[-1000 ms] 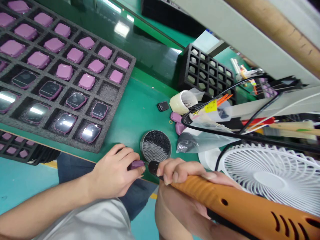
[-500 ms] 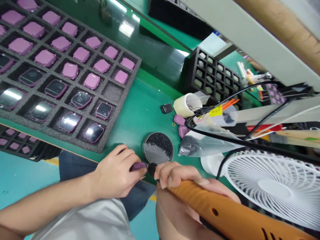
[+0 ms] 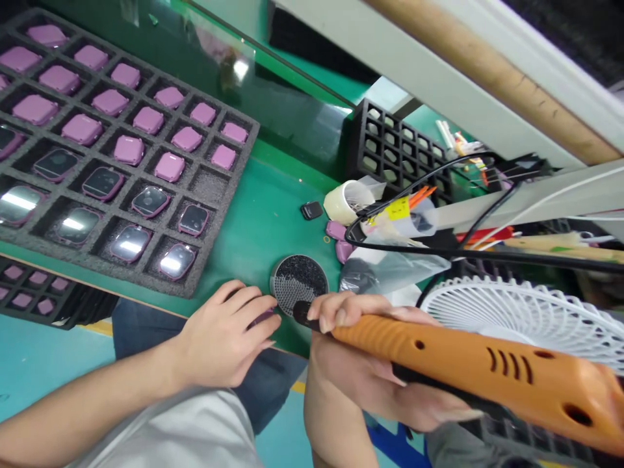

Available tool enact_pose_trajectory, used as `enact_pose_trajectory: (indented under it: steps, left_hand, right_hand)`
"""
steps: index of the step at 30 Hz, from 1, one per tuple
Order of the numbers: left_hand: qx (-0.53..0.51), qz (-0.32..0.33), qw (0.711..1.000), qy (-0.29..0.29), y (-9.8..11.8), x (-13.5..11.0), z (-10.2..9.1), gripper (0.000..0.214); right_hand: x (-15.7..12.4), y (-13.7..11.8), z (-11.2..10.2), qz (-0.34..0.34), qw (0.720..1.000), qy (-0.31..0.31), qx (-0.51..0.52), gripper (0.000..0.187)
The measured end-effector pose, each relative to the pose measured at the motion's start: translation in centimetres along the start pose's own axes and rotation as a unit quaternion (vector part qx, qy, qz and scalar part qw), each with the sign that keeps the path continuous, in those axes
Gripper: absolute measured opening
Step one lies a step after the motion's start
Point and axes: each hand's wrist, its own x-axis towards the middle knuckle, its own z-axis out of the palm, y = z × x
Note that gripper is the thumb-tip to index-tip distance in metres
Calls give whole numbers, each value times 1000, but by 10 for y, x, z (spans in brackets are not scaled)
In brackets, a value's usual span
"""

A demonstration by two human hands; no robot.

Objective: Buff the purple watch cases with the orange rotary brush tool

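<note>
My left hand is closed around a small purple watch case at the near edge of the green bench; only a sliver of the case shows between the fingers. My right hand grips an orange electric screwdriver, whose black tip points left and sits just right of the case. Directly behind the tip is a round black dish of tiny screws.
A black foam tray of purple watch cases and glossy screens fills the left. A white fan, plastic bags, black cables, a tape roll, loose purple cases and a black grid rack crowd the right.
The screwdriver's rear has swung up and its tip has lifted slightly away from the case. My left fingers have closed further over the case, hiding most of it.
</note>
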Motion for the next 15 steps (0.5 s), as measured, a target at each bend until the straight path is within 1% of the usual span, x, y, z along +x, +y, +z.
enact_pose_trajectory:
  steps: [3, 6, 8, 15]
  left_hand:
    - [-5, 6, 1000, -1, 0, -1, 1, 30]
    - [5, -6, 1000, 3, 0, -2, 3, 23]
    - [12, -11, 1000, -2, 1, -1, 2, 23]
    - [-24, 9, 999, -35, -1, 0, -6, 27]
  right_hand:
    - [1, 5, 1, 7, 1000, 4, 3, 57]
    - [1, 6, 1, 19, 1000, -3, 4, 64]
    - [1, 6, 1, 18, 1000, -2, 4, 68]
    - [1, 5, 1, 14, 1000, -1, 5, 58]
